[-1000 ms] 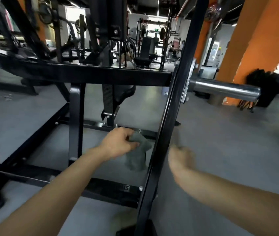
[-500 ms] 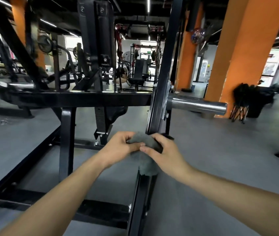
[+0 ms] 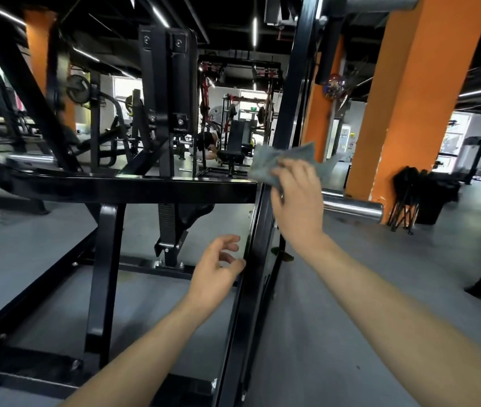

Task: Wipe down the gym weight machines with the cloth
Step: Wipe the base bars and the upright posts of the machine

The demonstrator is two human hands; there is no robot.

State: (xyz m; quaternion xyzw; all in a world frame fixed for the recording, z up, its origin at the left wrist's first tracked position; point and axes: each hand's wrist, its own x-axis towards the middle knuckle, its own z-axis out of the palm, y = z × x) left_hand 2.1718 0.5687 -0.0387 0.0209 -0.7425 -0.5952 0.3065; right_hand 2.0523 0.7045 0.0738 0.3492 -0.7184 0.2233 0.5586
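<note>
Gym floor (image 3: 351, 274) with orange pillars (image 3: 403, 113): right hand (image 3: 298, 201) grips grey cloth (image 3: 265, 163) against the black upright (image 3: 262, 230) beside the crossbeam (image 3: 145, 189); left hand (image 3: 215, 271) hangs loosely spread, empty, lower down; wiping seemingly midway, upper upright and other machines (image 3: 233, 136) outstanding.

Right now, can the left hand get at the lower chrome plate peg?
Probably not directly: the left hand is left of the black upright, the lower chrome plate peg juts from its right side, and the right hand holding the cloth sits between them.

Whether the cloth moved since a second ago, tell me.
Yes. The cloth went up: from below the horizontal beam to above it, now in the right hand.
</note>
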